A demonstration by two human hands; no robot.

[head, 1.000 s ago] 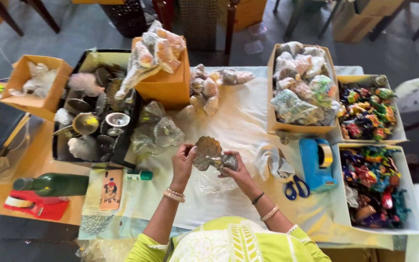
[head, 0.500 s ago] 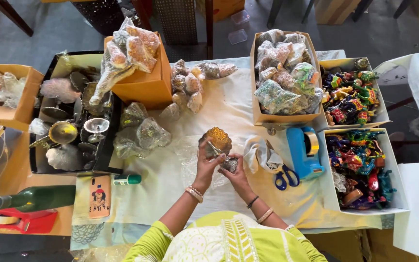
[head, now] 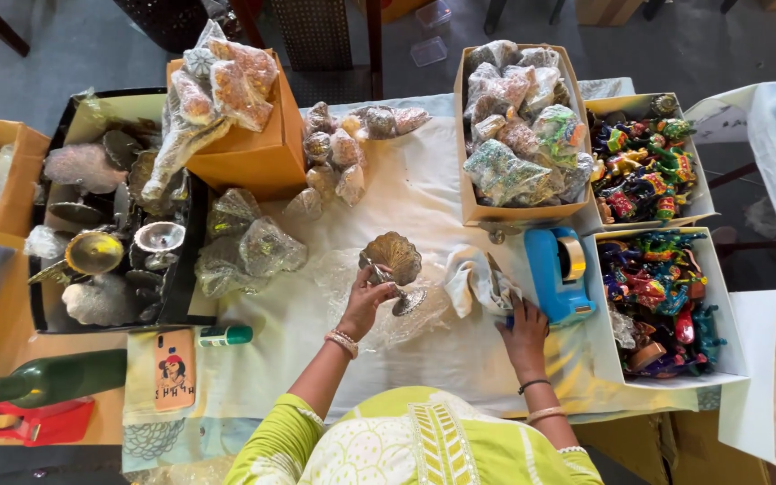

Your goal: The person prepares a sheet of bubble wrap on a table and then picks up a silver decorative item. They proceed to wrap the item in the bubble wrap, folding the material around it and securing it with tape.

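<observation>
**Mia:** What is the left hand (head: 363, 301) doing?

**Ben:** It is closed around a shiny metal stand (head: 394, 262). The stand has a leaf-shaped top with little grooves and a round foot. It is tipped over a sheet of clear plastic wrap (head: 361, 278) on the white cloth (head: 424, 198).

**Mia:** And the right hand (head: 521, 328)?

**Ben:** It lies flat on the cloth, fingers spread a bit, touching the bottom edge of the blue tape holder (head: 557, 274). It holds nothing that I can see. A crumpled white rag (head: 473, 280) is just beside it.

**Mia:** Is the stand wrapped?

**Ben:** Not yet. It is bare metal, with the plastic loose under it. I think this one is only started.

**Mia:** Are others done?

**Ben:** Yes. Crinkly wrapped bundles (head: 352, 148) lie on the cloth, and more fill the cardboard box (head: 518, 126). The black tray (head: 110, 224) on the left holds more bare metal pieces, so lots are left.

**Mia:** What are the bright things?

**Ben:** Painted toy figures (head: 644, 166), smooth and colourful, in white boxes.
</observation>
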